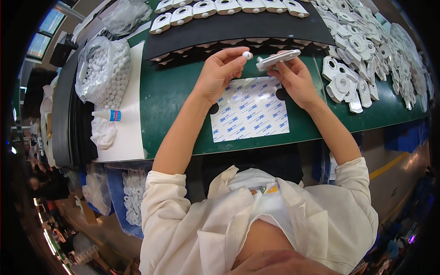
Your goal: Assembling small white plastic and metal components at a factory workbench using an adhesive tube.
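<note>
Between the thumb and forefinger of my left hand [220, 75] is a small round white plastic cap [247, 55]. My right hand [297, 81] grips a flat white plastic part [280, 58], tilted edge-on, with a small knob at its left end. Cap and part are a short gap apart, both held up over the green table [174, 110]. Below them lies a white backing sheet [250, 112] with blue print, between two black round spots.
Beyond my hands stands a black board [238, 28] with rows of white parts. Many similar parts [357, 55] are heaped at right. At left are a bag of white caps [110, 73], a small glue bottle [108, 115] and black sheets [68, 110]. A blue bin [120, 197] sits below.
</note>
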Motion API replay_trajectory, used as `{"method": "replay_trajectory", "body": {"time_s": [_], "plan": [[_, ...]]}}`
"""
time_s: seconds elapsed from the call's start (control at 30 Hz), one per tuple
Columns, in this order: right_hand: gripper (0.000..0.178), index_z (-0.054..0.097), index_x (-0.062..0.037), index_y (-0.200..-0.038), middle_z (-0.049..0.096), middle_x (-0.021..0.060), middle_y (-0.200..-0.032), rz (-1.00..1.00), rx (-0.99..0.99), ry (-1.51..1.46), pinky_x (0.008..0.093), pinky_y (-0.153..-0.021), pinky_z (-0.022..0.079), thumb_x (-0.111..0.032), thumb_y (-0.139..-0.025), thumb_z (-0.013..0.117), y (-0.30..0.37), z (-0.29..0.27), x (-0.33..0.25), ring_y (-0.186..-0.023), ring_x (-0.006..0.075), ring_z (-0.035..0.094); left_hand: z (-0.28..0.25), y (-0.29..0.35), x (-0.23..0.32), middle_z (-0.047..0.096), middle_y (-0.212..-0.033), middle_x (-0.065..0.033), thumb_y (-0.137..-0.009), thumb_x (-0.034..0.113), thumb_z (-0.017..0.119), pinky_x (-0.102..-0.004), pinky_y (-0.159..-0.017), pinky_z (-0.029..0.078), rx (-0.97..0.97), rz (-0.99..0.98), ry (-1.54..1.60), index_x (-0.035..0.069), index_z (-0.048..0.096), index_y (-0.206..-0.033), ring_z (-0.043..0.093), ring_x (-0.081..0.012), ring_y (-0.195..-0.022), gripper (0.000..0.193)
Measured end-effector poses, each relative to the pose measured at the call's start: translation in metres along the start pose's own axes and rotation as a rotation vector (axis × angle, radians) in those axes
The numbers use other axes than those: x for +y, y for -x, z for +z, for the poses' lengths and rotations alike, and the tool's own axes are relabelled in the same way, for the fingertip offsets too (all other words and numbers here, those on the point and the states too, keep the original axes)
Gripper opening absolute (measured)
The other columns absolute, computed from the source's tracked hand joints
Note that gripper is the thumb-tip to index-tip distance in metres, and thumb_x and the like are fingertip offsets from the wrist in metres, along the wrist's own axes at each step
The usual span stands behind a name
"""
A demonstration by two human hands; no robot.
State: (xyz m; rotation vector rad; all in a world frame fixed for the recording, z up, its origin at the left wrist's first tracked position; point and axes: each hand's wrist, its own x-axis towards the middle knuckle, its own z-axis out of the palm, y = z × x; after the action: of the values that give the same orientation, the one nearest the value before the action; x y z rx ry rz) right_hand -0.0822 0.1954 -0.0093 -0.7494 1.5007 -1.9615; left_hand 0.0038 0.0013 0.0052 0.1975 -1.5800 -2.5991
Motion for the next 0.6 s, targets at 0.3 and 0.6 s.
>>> {"method": "replay_trajectory", "body": {"time_s": [0.3,0.6], "plan": [[0.02,0.05,-0.0052,-0.112,0.055,0.009,-0.112,0.064,0.016,-0.336,0.0319,-0.094,0.043,-0.013,-0.093,0.046,-0.002,-0.004,0.0,-0.104,0.0182,0.054,0.011,0.005,0.001,0.062,-0.083,-0.0027,-0.075,0.007,0.07,-0.0185,-0.061,0.042,0.014,0.01,-0.241,0.004,0.063,-0.099,0.052,-0.0064,-0.07,0.025],[0.02,0.051,-0.0071,-0.112,0.057,0.0076,-0.109,0.028,-0.048,-0.262,0.0329,-0.094,0.043,-0.013,-0.093,0.047,-0.002,-0.005,-0.001,-0.104,0.0172,0.054,0.011,0.006,0.0,0.064,-0.082,-0.004,-0.072,0.008,0.073,-0.0208,-0.063,0.044,0.023,0.035,-0.301,0.004,0.065,-0.094,0.056,-0.0085,-0.072,0.024]]}}
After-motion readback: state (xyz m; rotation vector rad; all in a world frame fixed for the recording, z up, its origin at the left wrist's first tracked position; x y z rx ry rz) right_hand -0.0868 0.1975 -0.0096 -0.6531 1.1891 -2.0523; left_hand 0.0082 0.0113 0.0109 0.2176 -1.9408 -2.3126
